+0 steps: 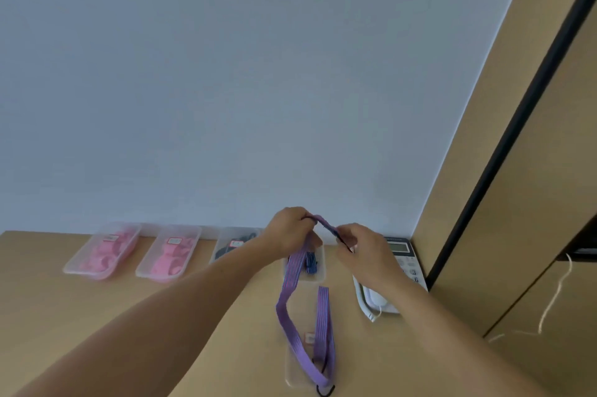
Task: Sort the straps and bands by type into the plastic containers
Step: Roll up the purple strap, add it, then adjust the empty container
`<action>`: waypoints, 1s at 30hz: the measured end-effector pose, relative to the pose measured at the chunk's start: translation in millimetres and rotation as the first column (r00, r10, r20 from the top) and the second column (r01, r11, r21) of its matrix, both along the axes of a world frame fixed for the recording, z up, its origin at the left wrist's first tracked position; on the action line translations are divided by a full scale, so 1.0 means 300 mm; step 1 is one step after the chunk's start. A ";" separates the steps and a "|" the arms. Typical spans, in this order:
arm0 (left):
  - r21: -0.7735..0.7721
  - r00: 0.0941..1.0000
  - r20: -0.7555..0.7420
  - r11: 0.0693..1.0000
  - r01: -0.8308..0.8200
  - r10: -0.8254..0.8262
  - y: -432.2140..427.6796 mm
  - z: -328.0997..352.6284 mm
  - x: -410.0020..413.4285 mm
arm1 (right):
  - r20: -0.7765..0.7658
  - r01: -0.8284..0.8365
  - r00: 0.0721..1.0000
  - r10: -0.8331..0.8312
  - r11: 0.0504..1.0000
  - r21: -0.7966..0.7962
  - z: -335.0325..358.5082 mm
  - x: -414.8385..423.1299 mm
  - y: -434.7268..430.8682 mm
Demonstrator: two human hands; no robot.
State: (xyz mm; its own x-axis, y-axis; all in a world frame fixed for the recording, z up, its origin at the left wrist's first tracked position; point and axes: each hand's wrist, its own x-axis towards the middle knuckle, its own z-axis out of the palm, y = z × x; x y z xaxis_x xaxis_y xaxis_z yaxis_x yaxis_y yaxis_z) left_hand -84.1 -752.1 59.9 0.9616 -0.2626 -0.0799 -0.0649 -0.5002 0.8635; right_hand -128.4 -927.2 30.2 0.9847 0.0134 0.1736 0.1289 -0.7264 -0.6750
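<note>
Left hand (287,231) and right hand (361,244) each pinching a purple strap (286,306) above the counter (129,316), first container (73,266) and second container (145,272) holding pink bands (106,251), third container (223,235) holding dark straps (226,251)

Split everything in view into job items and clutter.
Job:
purple strap, gripped by left hand and right hand
two pink-band containers
black-strap container
far container behind the hands
near container under the strap

Clutter:
telephone
white string by the cabinet
</note>
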 end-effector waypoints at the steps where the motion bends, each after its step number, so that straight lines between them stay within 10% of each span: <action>1: 0.004 1.000 -0.010 1.000 -0.010 0.010 0.019 0.007 0.004 | 0.034 0.017 0.999 -0.016 1.000 -0.016 0.015 0.007 -0.001; 7: 0.163 0.995 0.073 0.985 0.060 -0.073 0.079 0.021 -0.019 | 0.044 -0.085 0.996 0.082 0.994 0.072 0.147 0.011 0.025; 15: -0.222 0.978 -0.133 0.967 0.127 -0.159 0.112 0.094 -0.057 | 0.114 -0.075 0.993 0.033 0.918 0.388 0.289 0.009 0.092; 30: -0.713 0.880 -0.320 0.701 0.020 -0.351 0.096 0.189 -0.047 | 0.391 -0.052 0.920 0.037 0.998 0.027 0.208 -0.038 0.136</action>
